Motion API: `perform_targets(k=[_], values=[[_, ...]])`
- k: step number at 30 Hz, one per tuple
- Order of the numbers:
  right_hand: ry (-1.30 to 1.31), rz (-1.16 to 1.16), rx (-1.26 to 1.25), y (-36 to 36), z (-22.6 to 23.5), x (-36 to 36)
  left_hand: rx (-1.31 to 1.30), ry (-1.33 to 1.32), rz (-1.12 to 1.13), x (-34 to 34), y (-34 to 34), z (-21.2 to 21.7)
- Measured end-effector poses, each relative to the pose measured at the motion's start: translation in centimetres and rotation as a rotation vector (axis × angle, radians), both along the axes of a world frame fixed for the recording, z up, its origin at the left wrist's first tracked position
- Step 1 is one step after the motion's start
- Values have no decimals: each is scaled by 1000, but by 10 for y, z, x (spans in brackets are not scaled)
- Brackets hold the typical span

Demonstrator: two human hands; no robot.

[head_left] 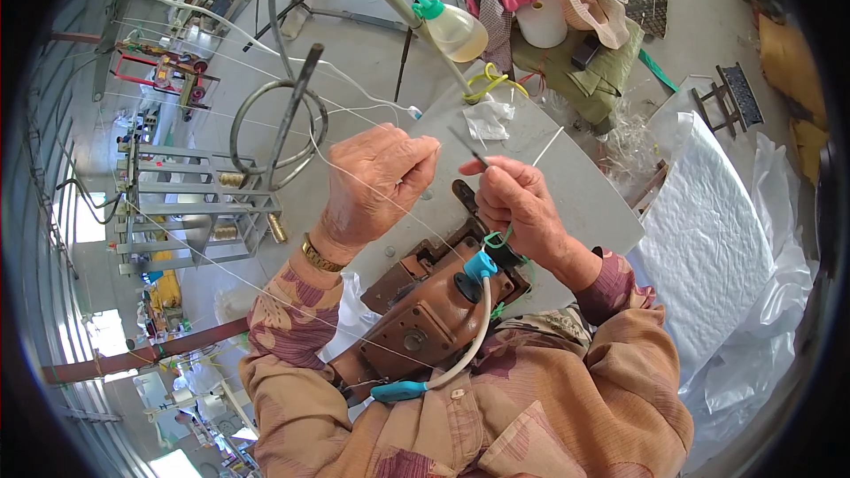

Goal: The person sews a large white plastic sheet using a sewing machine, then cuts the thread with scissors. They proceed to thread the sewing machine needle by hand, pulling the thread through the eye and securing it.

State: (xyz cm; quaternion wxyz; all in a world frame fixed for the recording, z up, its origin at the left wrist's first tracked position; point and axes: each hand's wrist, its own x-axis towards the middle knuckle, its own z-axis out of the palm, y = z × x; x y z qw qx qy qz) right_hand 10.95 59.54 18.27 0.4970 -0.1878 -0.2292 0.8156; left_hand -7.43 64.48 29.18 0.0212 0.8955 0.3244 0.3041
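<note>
Above the brown sewing machine [412, 319], my left hand [382, 175] is closed, thumb pressed to the curled fingers. Whatever it pinches, if anything, is too small to make out. A pale thread [363, 179] runs past this hand toward the machine. My right hand [522, 205] is closed on a slim dark pointed tool [469, 147], whose tip points up and left toward my left hand. A green loop [501, 235] shows below the right palm. The two hands are apart. A flexible white lamp neck [482, 323] with blue ends lies over the machine.
The grey machine table [584, 186] bears a crumpled white cloth [489, 119]. An oil bottle [452, 31] with a green spout hangs by a pole. White sheeting [699, 239] drapes at right. Metal thread guides [288, 115] and a spool rack [190, 204] stand at left.
</note>
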Motion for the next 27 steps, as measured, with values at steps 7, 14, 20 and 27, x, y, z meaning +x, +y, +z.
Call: perform_targets(k=[7,14,20,27], values=[[-724,-593,9,-12,-86,38,12,216,-36,-20,3,-4],[-1809,-796,404,-52,-189,83,26,448,-46,-40,-11,-15],[-2005,-590,556,-61,-195,80,19,620,-106,-58,-26,-11],[-2000,-607,638,-65,-203,80,-176,644,-58,-100,-58,10]])
